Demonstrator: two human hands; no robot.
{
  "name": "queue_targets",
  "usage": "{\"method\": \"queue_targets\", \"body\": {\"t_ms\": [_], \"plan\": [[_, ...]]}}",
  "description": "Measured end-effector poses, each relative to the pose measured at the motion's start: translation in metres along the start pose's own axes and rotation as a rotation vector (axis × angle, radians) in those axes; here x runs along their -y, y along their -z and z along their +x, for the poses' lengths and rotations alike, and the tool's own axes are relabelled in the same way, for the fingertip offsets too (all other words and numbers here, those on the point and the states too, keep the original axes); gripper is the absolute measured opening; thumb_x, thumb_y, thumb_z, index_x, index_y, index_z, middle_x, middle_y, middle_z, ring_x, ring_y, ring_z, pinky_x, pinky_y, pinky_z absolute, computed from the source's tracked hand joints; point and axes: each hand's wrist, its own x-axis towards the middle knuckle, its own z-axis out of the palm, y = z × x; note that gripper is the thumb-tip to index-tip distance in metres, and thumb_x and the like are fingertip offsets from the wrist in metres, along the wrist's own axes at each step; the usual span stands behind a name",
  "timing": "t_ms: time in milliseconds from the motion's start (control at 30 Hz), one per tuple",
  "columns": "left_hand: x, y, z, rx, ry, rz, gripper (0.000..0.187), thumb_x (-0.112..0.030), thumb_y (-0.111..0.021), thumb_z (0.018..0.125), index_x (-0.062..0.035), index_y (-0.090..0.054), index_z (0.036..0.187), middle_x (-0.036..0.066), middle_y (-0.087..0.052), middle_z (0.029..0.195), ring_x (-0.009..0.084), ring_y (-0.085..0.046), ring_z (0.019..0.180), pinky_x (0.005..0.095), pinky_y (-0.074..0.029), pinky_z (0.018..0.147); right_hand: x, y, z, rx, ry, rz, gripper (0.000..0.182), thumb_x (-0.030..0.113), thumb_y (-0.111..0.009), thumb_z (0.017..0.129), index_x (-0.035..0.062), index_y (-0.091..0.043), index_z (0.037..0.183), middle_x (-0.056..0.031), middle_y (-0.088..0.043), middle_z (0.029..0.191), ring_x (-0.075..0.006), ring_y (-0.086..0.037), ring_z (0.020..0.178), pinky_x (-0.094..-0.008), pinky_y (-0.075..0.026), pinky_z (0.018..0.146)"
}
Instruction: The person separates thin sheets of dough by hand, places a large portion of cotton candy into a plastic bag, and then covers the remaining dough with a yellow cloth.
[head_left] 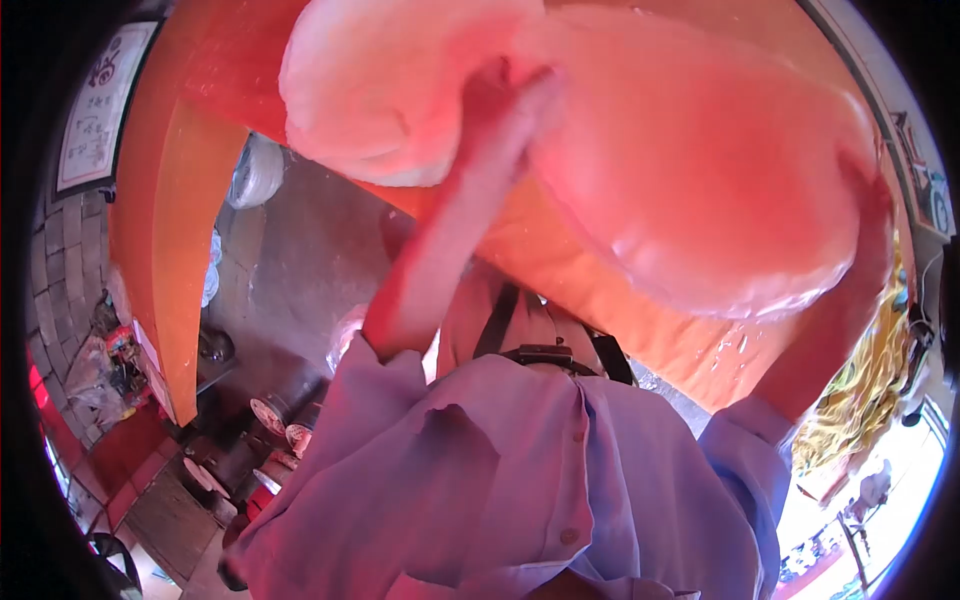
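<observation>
Two large, puffy white padded pieces with rounded edges, tinted pink by the light, fill the top of the view. My left hand [510, 95] is closed at the inner edge of the right padded piece [700, 170], where it meets the left padded piece [370, 100]. At the far right my right hand [870, 195] grips the outer edge of the right piece, its fingers partly hidden and blurred against it. That piece spans the distance between my hands, over an orange-covered table [560, 265]. Its lower rim looks shiny and crinkled.
An orange panel [150, 240] stands at the left, with a clear plastic-wrapped bundle [258, 172] beside it. Pots and lids [268, 414] lie on the floor at lower left. Yellow stringy material [850, 395] hangs at the right. A framed sign [105, 105] is on the left wall.
</observation>
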Motion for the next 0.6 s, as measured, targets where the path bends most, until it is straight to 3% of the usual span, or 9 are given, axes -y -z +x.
{"method": "queue_targets", "body": {"t_ms": [100, 200, 267, 367, 433, 500, 600], "plan": [[-0.045, 0.053, 0.02, -0.133, -0.176, 0.001, 0.015, -0.009, -0.072, 0.079, -0.005, -0.061, 0.089, 0.002, -0.062, 0.08, 0.0098, -0.059, 0.069, 0.0243, -0.05, 0.058, 0.023, -0.04, 0.044, 0.096, 0.245, -0.078, 0.036, 0.023, -0.058, 0.087, 0.0009, -0.064, 0.115, -0.0128, -0.063, 0.114, -0.0165, -0.057, 0.106, -0.0326, -0.041, 0.096], [-0.081, 0.139, 0.048, -0.17, -0.281, -0.016, 0.024, -0.01, -0.073, 0.079, -0.001, -0.063, 0.1, 0.006, -0.065, 0.091, 0.0129, -0.063, 0.08, 0.026, -0.052, 0.065, 0.028, -0.119, 0.098, 0.357, 0.891, -0.243, 0.039, 0.029, -0.053, 0.09, 0.0012, -0.064, 0.116, -0.0147, -0.062, 0.119, -0.0171, -0.055, 0.111, -0.0336, -0.038, 0.1], [-0.094, 0.174, 0.046, -0.163, -0.291, -0.019, 0.029, -0.009, -0.073, 0.079, 0.0019, -0.062, 0.104, 0.008, -0.065, 0.096, 0.0148, -0.063, 0.084, 0.0273, -0.052, 0.07, 0.023, -0.202, 0.106, 0.487, 0.787, -0.075, 0.042, 0.033, -0.049, 0.091, 0.0014, -0.064, 0.116, -0.016, -0.061, 0.121, -0.0175, -0.054, 0.114, -0.0343, -0.036, 0.103], [-0.07, 0.257, 0.072, -0.322, -0.233, 0.136, 0.034, -0.008, -0.072, 0.08, 0.0057, -0.06, 0.108, 0.009, -0.065, 0.101, 0.0169, -0.063, 0.086, 0.029, -0.052, 0.075, 0.011, -0.333, 0.05, 0.576, 0.128, 0.35, 0.04, 0.026, -0.069, 0.08, 0.0018, -0.066, 0.112, -0.0103, -0.065, 0.113, -0.0125, -0.059, 0.096, -0.0325, -0.047, 0.083], [-0.053, 0.292, 0.082, -0.413, -0.201, 0.206, 0.036, -0.007, -0.072, 0.079, 0.007, -0.059, 0.11, 0.01, -0.064, 0.101, 0.0173, -0.063, 0.085, 0.0294, -0.051, 0.076, -0.002, -0.371, 0.044, 0.641, -0.029, 0.397, 0.045, 0.025, -0.078, 0.073, 0.0015, -0.066, 0.11, -0.0075, -0.066, 0.107, -0.0106, -0.06, 0.087, -0.0299, -0.048, 0.074], [-0.047, 0.308, 0.085, -0.427, -0.191, 0.184, 0.038, -0.008, -0.073, 0.079, 0.0073, -0.059, 0.11, 0.009, -0.064, 0.1, 0.0168, -0.062, 0.083, 0.0292, -0.051, 0.075, 0.02, -0.367, 0.018, 0.606, -0.09, 0.432, 0.053, 0.027, -0.082, 0.07, 0.0004, -0.064, 0.111, -0.006, -0.066, 0.1, -0.0094, -0.059, 0.083, -0.0275, -0.048, 0.07], [-0.06, 0.311, 0.077, -0.484, -0.216, 0.379, 0.04, -0.01, -0.075, 0.078, 0.0064, -0.059, 0.11, 0.008, -0.064, 0.098, 0.0151, -0.061, 0.084, 0.0283, -0.049, 0.073, 0.022, -0.359, 0.016, 0.16, 0.061, 0.067, 0.066, 0.039, -0.081, 0.07, -0.0007, -0.057, 0.117, -0.0056, -0.066, 0.096, -0.0098, -0.059, 0.083, -0.0263, -0.048, 0.071]]}}
